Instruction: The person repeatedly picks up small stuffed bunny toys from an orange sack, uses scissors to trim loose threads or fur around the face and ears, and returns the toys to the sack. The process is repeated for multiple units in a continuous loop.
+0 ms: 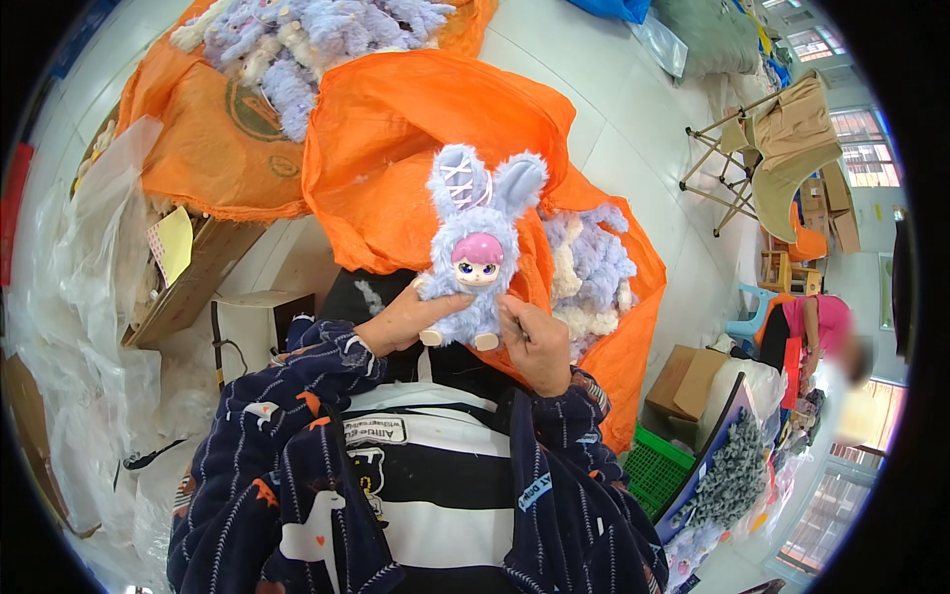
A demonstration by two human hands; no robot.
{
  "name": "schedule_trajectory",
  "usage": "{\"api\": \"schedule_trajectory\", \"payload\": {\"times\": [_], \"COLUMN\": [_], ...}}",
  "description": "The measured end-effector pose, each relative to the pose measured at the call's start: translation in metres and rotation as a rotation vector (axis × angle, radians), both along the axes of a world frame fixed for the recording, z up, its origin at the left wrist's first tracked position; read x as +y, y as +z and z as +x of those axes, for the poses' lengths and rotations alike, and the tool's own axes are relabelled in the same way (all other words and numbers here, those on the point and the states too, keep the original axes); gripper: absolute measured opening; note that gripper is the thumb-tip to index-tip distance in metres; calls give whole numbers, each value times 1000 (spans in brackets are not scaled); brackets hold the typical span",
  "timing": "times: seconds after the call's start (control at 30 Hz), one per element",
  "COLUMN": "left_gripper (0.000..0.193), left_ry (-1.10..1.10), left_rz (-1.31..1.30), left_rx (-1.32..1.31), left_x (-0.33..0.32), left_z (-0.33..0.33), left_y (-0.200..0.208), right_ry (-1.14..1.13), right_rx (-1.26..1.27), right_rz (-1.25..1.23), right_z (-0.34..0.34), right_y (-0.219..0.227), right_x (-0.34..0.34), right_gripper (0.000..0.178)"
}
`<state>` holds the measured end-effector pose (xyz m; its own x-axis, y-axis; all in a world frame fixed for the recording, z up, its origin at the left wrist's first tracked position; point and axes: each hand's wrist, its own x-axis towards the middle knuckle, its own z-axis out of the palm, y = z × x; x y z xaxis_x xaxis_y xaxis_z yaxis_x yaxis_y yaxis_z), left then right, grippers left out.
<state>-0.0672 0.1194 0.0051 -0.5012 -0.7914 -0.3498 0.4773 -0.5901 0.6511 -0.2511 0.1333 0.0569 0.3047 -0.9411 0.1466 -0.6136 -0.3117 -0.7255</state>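
A fluffy pale-blue plush doll (465, 249) with rabbit ears, a pink fringe and a small molded face sits upright above my lap, facing me. One ear has white criss-cross lacing. My left hand (408, 319) is closed round the doll's lower body, thumb across its front. At the doll's right side my right hand (537, 344) is curled in a pinch, its fingertips against the fur; what lies inside them is hidden. Behind the doll spreads an open orange sack (396, 109), and part of it drapes down to the right.
Pale-blue and cream plush pieces (594, 262) lie in the orange sack at right; more plush pieces (287, 40) are heaped at the far left. Clear plastic sheeting (79, 297) and cardboard stand left. A green crate (657, 470), a folding chair (782, 148) and a person (813, 332) are right.
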Motion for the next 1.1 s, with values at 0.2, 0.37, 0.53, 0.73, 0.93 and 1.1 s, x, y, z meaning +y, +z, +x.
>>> {"api": "schedule_trajectory", "payload": {"times": [0.2,0.37,0.53,0.73,0.93,1.1], "left_gripper": [34,37,37,37,40,32], "left_ry": [68,145,173,169,360,813], "left_rz": [-17,25,21,-5,-166,-571], "left_rx": [102,156,97,-62,-311,352], "left_x": [-2,-6,0,1,-79,-183], "left_z": [2,2,3,-1,77,138], "left_y": [0,-1,-4,-9,24,118], "right_ry": [-432,106,59,-93,-241,-712], "right_rx": [-1094,-177,90,29,-255,-602], "right_rz": [863,154,-118,138,264,443], "right_z": [2,4,19,3,-34,-99], "right_y": [-3,4,-4,-22,-14,-71], "right_x": [-9,-1,4,-2,-16,-36], "right_gripper": [24,28,27,23,18,22]}}
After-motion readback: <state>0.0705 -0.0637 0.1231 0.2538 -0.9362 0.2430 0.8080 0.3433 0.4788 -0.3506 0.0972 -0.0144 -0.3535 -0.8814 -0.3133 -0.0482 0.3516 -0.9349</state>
